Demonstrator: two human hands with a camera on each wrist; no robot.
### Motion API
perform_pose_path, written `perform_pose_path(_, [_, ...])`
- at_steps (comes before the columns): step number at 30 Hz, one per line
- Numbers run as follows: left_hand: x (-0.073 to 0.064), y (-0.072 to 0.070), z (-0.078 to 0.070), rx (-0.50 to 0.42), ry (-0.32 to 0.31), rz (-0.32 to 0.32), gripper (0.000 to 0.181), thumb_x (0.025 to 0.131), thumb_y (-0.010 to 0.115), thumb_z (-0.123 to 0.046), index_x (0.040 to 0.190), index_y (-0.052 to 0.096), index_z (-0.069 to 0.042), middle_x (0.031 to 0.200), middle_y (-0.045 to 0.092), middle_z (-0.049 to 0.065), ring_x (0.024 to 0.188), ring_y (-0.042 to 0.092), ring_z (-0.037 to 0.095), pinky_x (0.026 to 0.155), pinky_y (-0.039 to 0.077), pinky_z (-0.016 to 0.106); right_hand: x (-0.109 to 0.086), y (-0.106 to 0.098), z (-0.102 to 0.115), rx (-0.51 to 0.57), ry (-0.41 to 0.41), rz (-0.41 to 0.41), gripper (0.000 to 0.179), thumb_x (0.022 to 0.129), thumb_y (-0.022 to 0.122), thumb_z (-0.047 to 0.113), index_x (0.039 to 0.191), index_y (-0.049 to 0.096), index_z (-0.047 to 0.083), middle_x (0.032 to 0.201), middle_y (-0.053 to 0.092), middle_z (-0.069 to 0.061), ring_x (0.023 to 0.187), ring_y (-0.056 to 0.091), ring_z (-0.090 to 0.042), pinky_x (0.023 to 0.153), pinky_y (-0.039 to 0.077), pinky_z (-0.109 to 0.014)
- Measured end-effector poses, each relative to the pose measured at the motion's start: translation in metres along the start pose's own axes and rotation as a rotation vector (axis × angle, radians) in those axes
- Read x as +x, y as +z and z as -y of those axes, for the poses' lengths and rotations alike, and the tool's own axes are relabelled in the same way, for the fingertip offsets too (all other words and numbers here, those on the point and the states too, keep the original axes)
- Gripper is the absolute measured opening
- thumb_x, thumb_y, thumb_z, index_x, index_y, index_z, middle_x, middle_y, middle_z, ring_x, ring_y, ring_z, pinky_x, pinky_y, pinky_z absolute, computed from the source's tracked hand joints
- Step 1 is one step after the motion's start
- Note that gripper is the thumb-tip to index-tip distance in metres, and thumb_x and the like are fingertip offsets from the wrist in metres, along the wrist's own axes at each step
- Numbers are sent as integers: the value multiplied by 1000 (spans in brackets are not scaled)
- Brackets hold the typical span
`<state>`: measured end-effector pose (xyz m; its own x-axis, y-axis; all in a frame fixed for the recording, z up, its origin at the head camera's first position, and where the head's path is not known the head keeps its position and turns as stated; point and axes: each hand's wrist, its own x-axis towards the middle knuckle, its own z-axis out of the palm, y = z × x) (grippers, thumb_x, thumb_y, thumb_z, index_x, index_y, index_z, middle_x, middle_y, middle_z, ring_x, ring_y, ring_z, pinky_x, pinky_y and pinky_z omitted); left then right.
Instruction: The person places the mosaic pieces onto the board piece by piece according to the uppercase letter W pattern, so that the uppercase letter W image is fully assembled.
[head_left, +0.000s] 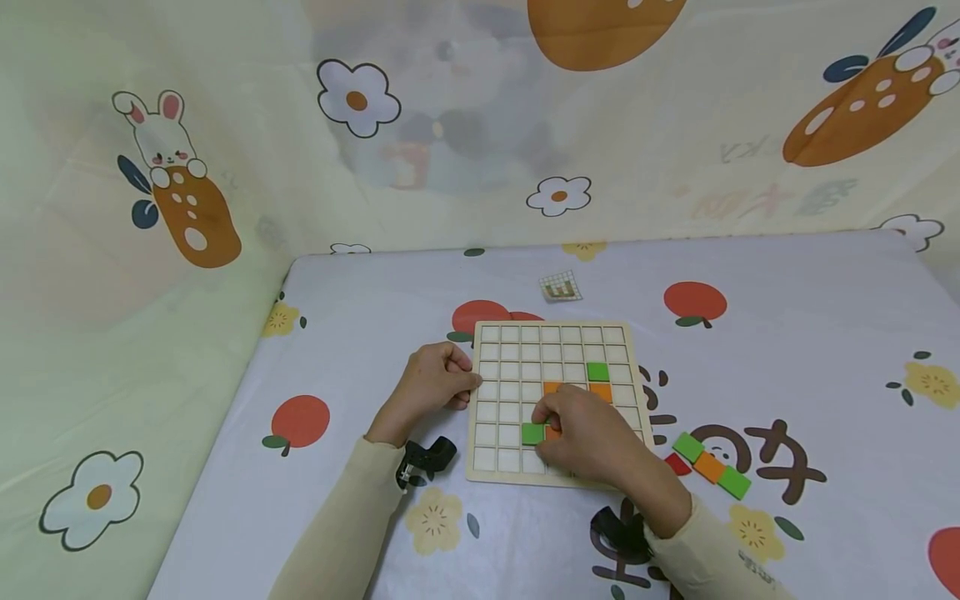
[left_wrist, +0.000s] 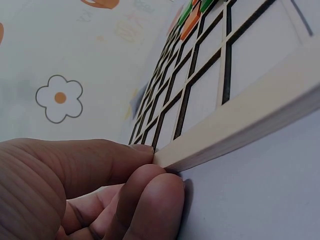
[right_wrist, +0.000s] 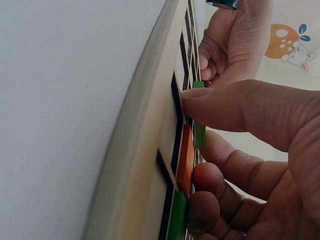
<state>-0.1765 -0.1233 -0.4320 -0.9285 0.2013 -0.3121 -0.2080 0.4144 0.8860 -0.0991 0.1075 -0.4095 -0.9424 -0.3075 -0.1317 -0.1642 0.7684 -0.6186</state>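
A pale wooden grid board (head_left: 497, 412) lies on the table. At its left edge my left hand (head_left: 431, 382) pinches the rim, thumb on top and fingertips against the side, as the left wrist view shows. Over the lower middle of the board, my right hand (head_left: 592, 432) holds a green square tile (right_wrist: 199, 115) between thumb and index finger. Just beside that tile, an orange tile (right_wrist: 185, 160) and another green tile (right_wrist: 177, 215) sit in the grid. Further up the board are a green tile (head_left: 597, 372) and an orange tile (head_left: 601, 392); my right hand covers part of the grid.
Right of the board lie loose tiles in a slanted row: green (head_left: 687, 447), orange (head_left: 708, 467) and green (head_left: 734, 482). Behind the board is a small card (head_left: 561, 287) with a printed grid. A patterned cloth (head_left: 360, 308) covers the table, and a curtain (head_left: 450, 167) hangs behind.
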Motion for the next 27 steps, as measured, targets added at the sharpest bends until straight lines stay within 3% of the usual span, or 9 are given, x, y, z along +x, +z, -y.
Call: perform_pose_path(27, [0, 0, -1, 10, -2, 1, 17, 90, 79, -4, 95, 63, -1, 74, 67, 9, 55, 65, 14, 56, 61, 26, 0, 0, 0, -1, 22, 15, 20, 76, 83, 6, 94, 75, 10, 81, 54, -2, 75, 50, -17, 62, 42, -31])
